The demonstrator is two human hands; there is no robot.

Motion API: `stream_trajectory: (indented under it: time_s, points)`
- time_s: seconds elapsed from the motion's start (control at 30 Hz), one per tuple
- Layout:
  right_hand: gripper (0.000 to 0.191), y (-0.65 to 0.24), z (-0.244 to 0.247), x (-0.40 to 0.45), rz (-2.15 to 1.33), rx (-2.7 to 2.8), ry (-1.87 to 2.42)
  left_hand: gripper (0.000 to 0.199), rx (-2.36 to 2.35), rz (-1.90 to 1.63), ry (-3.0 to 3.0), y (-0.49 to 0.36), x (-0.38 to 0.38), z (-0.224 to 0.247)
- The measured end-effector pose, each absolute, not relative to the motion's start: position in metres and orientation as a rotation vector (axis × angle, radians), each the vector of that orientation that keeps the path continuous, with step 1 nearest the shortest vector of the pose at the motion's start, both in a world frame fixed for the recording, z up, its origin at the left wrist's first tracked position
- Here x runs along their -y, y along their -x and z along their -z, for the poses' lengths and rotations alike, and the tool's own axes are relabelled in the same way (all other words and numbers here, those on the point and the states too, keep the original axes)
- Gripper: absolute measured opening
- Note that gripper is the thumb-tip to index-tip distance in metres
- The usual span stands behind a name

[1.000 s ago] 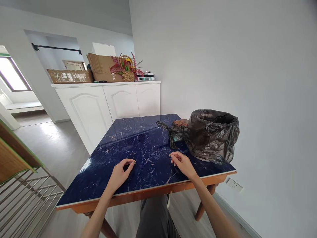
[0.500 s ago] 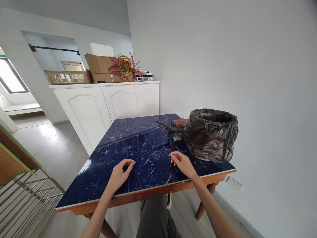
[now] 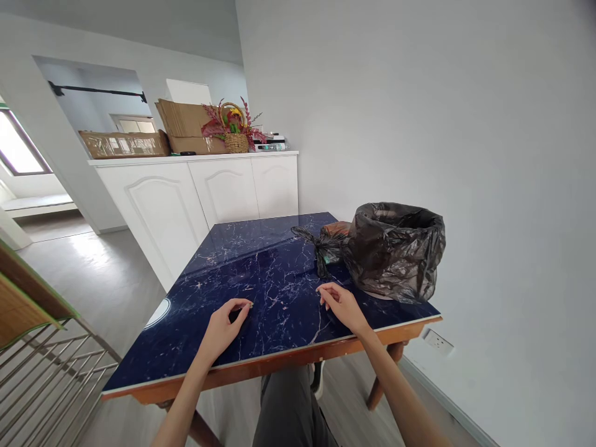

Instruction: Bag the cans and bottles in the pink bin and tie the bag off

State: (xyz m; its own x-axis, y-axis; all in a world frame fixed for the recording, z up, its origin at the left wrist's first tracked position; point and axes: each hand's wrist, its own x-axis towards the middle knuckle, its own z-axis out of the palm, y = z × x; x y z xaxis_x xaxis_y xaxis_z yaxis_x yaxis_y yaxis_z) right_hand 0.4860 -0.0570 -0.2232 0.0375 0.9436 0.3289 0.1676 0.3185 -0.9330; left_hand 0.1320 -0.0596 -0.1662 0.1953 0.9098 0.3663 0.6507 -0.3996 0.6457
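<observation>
My left hand [image 3: 224,328] rests on the blue marble-patterned table [image 3: 261,261] near its front edge. Its thumb and forefinger meet at the tips in a ring, with nothing visible between them. To the right, my right hand [image 3: 342,304] lies on the same top, fingers curled in towards the thumb; nothing shows in it. Just beyond that hand is a knotted black plastic bag [image 3: 322,251] with something reddish and greenish showing through. Beside it stands a bin lined with a black plastic bag [image 3: 398,254], its mouth open upward. Neither hand touches the bags.
A white cabinet [image 3: 153,198] stands behind the table, bearing cardboard boxes [image 3: 128,144] and a flower basket [image 3: 236,143]. A grey wall [image 3: 503,186] with a socket [image 3: 437,342] rises at right. Metal rack bars [image 3: 56,385] are at lower left.
My view has shifted very slightly, so the scene sits a few pixels further left. Both hands keep the same pose and place on the table.
</observation>
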Motion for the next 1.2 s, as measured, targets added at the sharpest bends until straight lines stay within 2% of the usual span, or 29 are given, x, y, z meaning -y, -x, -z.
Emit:
stream_trajectory:
  time_s: [0.33,0.67,0.83,1.03,1.2]
  points:
    - [0.053,-0.485,0.222,0.058,-0.802,1.445,1.125,0.045,-1.474,-1.053,-2.127,-0.132,0.060,0.167]
    - [0.029,-0.483,0.224,0.050,-0.542,1.522,1.293,0.044,-1.453,-1.057,-2.130,-0.132,0.061,0.166]
    - [0.024,-0.479,0.215,0.035,-0.340,1.538,1.455,0.041,-1.451,-1.069,-2.124,-0.131,0.061,0.166]
    - [0.039,-0.483,0.176,-0.012,-0.107,1.577,1.699,0.039,-1.457,-1.068,-2.122,-0.132,0.062,0.166]
    - [0.057,-0.487,0.160,-0.049,-0.115,1.618,1.856,0.038,-1.459,-1.071,-2.124,-0.132,0.063,0.166]
